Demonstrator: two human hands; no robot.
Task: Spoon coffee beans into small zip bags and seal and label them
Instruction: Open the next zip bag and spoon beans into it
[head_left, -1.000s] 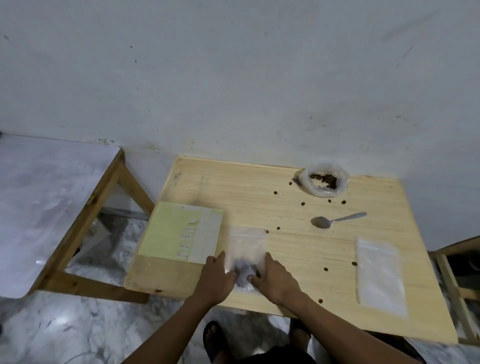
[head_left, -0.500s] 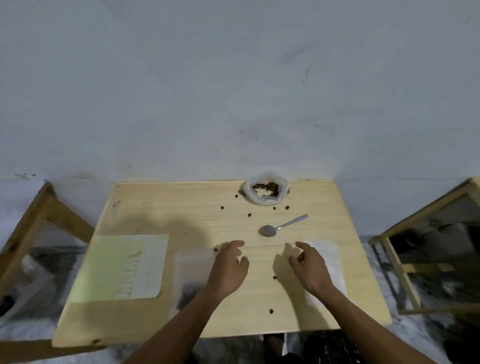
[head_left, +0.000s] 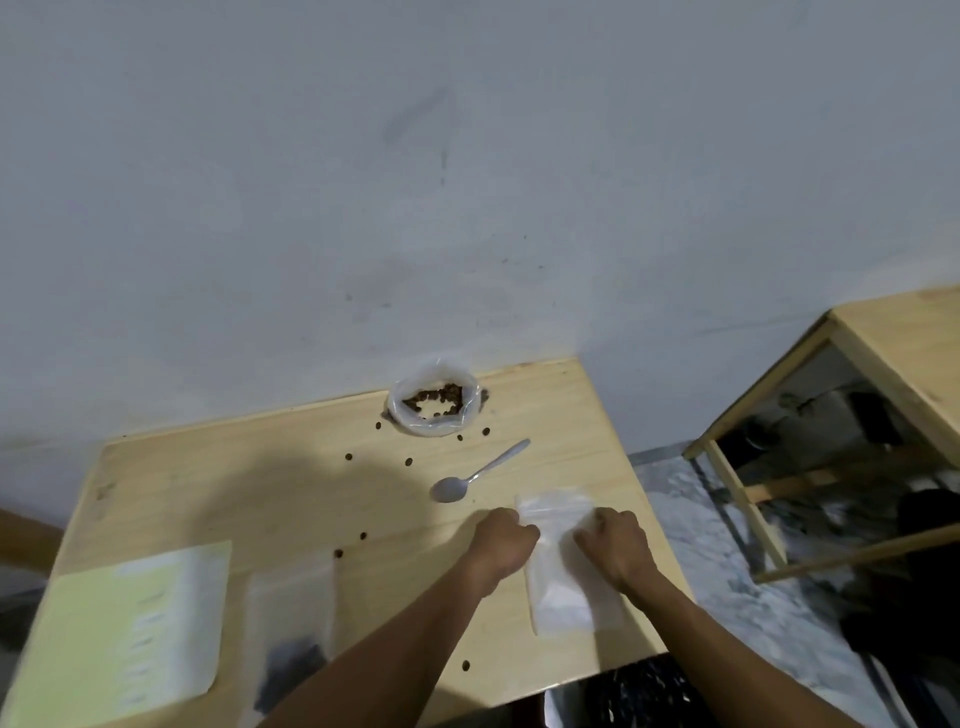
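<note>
1. Head view, starting at about eight o'clock on the wooden table (head_left: 218, 483): a pale yellow label sheet (head_left: 130, 629) lies flat at the near-left corner. It looks paper-thin and is best lifted by an edge.
2. Just right of it, at about seven o'clock, lies a filled zip bag (head_left: 291, 623) with a dark clump at its near end, probably beans. It is blurred, so whether it is sealed cannot be told.
3. At centre, the left hand (head_left: 501, 545) is curled, fingers at the left edge of an empty zip bag (head_left: 563, 561) lying at four o'clock. It seems to pinch the film.
4. At twelve o'clock sits the open bag of coffee beans (head_left: 432, 402); the spoon (head_left: 475, 474) lies between it and the hands, with loose beans scattered about.
5. The right hand (head_left: 613, 548) is curled on the empty bag's right edge. The film looks light, limp and slippery, so it is best taken at the stiffer zip lips near the far end.
</note>
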